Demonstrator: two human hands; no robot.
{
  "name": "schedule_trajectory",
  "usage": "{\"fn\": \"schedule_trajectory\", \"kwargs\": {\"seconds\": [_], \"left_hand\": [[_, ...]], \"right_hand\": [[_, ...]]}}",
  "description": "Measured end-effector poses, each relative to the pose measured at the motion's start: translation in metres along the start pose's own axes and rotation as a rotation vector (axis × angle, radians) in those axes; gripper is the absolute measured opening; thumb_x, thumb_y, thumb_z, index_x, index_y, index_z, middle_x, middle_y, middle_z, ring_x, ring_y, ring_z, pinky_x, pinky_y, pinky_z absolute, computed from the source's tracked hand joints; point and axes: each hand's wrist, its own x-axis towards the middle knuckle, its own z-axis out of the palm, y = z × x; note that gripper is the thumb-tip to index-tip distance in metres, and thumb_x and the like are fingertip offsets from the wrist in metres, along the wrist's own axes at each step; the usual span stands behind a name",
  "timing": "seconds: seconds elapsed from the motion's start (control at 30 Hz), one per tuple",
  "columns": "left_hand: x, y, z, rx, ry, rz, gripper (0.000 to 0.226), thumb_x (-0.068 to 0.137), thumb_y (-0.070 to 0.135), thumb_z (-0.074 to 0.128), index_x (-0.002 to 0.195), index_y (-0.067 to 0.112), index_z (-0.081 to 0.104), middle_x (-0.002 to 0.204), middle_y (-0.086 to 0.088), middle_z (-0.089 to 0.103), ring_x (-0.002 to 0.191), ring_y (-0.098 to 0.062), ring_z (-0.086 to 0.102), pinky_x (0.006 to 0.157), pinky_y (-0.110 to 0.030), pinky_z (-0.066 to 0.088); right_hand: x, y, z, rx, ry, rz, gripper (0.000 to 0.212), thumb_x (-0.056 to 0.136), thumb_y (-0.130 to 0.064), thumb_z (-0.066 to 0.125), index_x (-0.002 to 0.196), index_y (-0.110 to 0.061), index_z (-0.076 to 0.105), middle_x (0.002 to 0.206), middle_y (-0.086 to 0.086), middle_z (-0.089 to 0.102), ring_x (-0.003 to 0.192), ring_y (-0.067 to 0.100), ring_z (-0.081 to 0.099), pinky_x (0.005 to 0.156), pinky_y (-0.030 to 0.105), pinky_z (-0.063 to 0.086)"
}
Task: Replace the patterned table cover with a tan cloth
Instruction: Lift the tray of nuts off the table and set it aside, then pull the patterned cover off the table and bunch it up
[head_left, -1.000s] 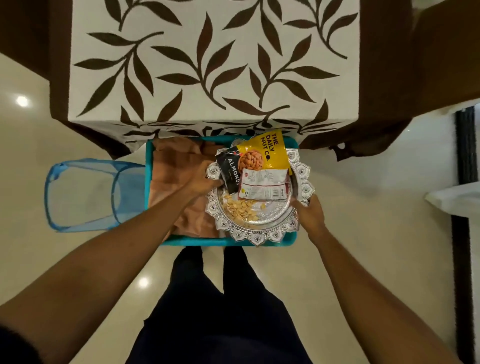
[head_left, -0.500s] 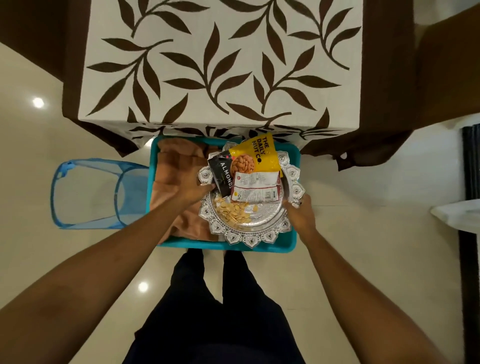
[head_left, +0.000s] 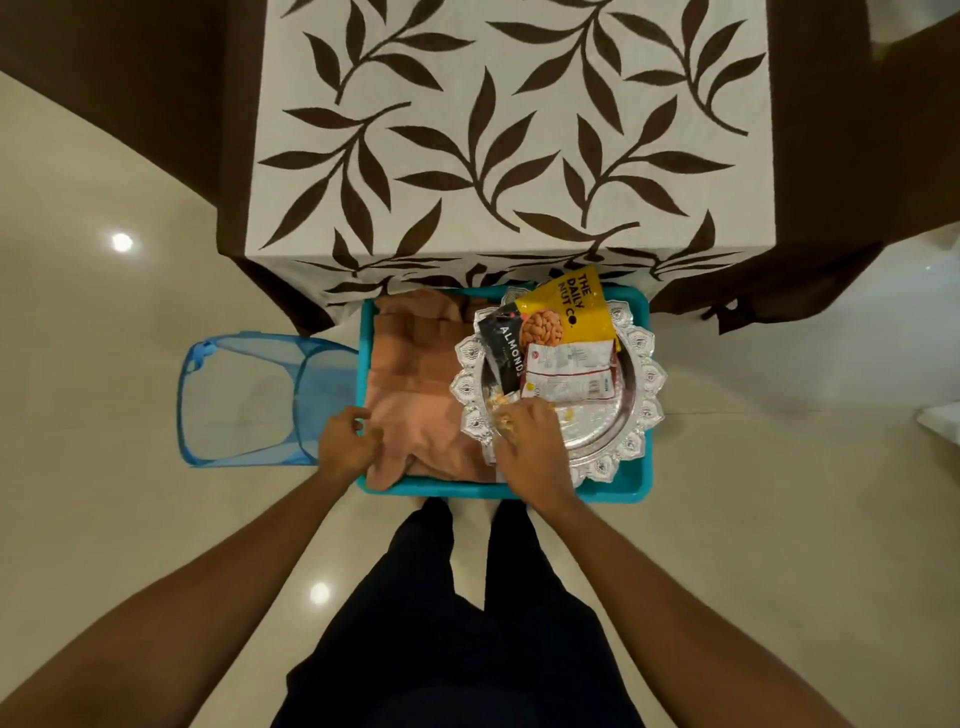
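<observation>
The patterned table cover (head_left: 509, 130), white with brown leaves and a dark brown border, lies over the table ahead of me. On the floor in front of it stands a teal tray (head_left: 519, 492). The folded tan cloth (head_left: 415, 384) fills the tray's left half. A silver plate (head_left: 641, 395) with snack packets (head_left: 563, 332) sits on its right half, partly over the cloth. My left hand (head_left: 345, 449) curls on the cloth's near left edge. My right hand (head_left: 530, 447) grips the plate's near left rim.
A blue mesh hamper (head_left: 239, 400) stands on the glossy floor, touching the tray's left side. My legs in dark trousers (head_left: 457, 597) are just behind the tray. A white object (head_left: 943, 421) shows at the right edge.
Both hands left the plate's sides. The left hand moved to the tan cloth's near edge. The right hand crossed to the plate's near left rim. The plate now sits further right in the tray.
</observation>
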Motion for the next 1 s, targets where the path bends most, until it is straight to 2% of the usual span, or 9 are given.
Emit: {"fn": "schedule_trajectory", "kwargs": {"seconds": [0.1,0.17,0.33,0.43,0.57,0.7,0.8,0.9,1.0], "left_hand": [[-0.003,-0.019,-0.008,-0.083,-0.149,-0.051,0.017,0.088,0.014,0.067,0.104,0.018,0.065,0.093,-0.009,0.065,0.092,-0.030,0.064,0.080,-0.036,0.049],[-0.004,-0.027,-0.014,-0.113,-0.209,0.013,0.014,0.089,0.010,0.066,0.096,0.021,0.065,0.080,-0.002,0.061,0.079,-0.023,0.062,0.076,-0.033,0.048],[-0.003,-0.047,-0.056,-0.134,-0.222,0.191,0.024,0.088,0.008,0.058,0.085,0.031,0.065,0.071,0.003,0.061,0.068,-0.016,0.061,0.076,-0.037,0.052],[-0.010,-0.049,-0.090,-0.083,-0.196,0.284,0.026,0.089,0.007,0.054,0.085,0.031,0.064,0.073,0.003,0.066,0.070,-0.018,0.063,0.071,-0.033,0.050],[-0.013,-0.034,-0.142,0.033,-0.143,0.449,0.018,0.085,0.012,0.057,0.094,0.015,0.072,0.085,-0.009,0.071,0.076,-0.018,0.062,0.069,-0.027,0.044],[-0.003,-0.005,-0.189,0.075,0.002,0.566,0.018,0.085,0.016,0.057,0.093,0.018,0.073,0.081,-0.001,0.070,0.075,-0.017,0.063,0.071,-0.032,0.051],[0.001,0.026,-0.216,0.128,0.053,0.676,0.018,0.088,0.015,0.057,0.096,0.017,0.073,0.085,0.007,0.067,0.077,-0.011,0.060,0.072,-0.028,0.047],[0.007,0.055,-0.237,0.240,0.055,0.763,0.016,0.092,0.016,0.059,0.103,0.015,0.070,0.096,0.000,0.069,0.086,-0.015,0.062,0.074,-0.024,0.044],[0.031,0.071,-0.260,0.312,0.082,0.866,0.018,0.092,0.020,0.060,0.108,0.018,0.068,0.102,-0.001,0.065,0.093,-0.014,0.057,0.078,-0.021,0.038]], "right_hand": [[-0.004,-0.024,0.031,-0.051,-0.133,-0.040,0.027,0.090,-0.026,0.057,0.112,-0.014,0.068,0.114,0.008,0.058,0.106,0.025,0.052,0.089,0.038,0.045],[-0.004,-0.036,0.045,-0.025,-0.239,-0.008,0.016,0.094,-0.025,0.061,0.106,-0.018,0.067,0.103,0.005,0.064,0.095,0.024,0.058,0.080,0.037,0.048],[0.001,-0.077,0.072,-0.002,-0.462,0.166,0.004,0.091,-0.023,0.068,0.095,-0.021,0.068,0.087,-0.001,0.066,0.084,0.020,0.061,0.079,0.034,0.050],[0.000,-0.099,0.078,-0.081,-0.486,0.160,0.005,0.089,-0.022,0.066,0.088,-0.017,0.064,0.084,-0.002,0.065,0.082,0.020,0.059,0.079,0.036,0.049],[0.016,-0.142,0.072,-0.085,-0.358,0.062,0.011,0.088,-0.023,0.059,0.094,-0.026,0.068,0.095,-0.001,0.071,0.086,0.019,0.061,0.078,0.030,0.046],[0.059,-0.193,0.054,-0.115,-0.059,-0.149,0.031,0.093,-0.030,0.057,0.123,-0.030,0.062,0.121,0.000,0.063,0.109,0.019,0.057,0.095,0.039,0.049],[0.090,-0.228,0.041,-0.070,0.139,-0.241,0.040,0.093,-0.030,0.065,0.132,-0.024,0.058,0.129,0.000,0.053,0.118,0.014,0.047,0.100,0.029,0.043],[0.124,-0.251,0.040,-0.064,0.196,-0.169,0.056,0.095,-0.042,0.063,0.145,-0.022,0.046,0.145,0.006,0.044,0.133,0.022,0.042,0.110,0.039,0.043],[0.156,-0.267,0.054,-0.225,0.147,-0.020,0.073,0.101,-0.060,0.040,0.159,-0.021,0.023,0.163,0.017,0.027,0.151,0.035,0.023,0.123,0.054,0.023]]}}
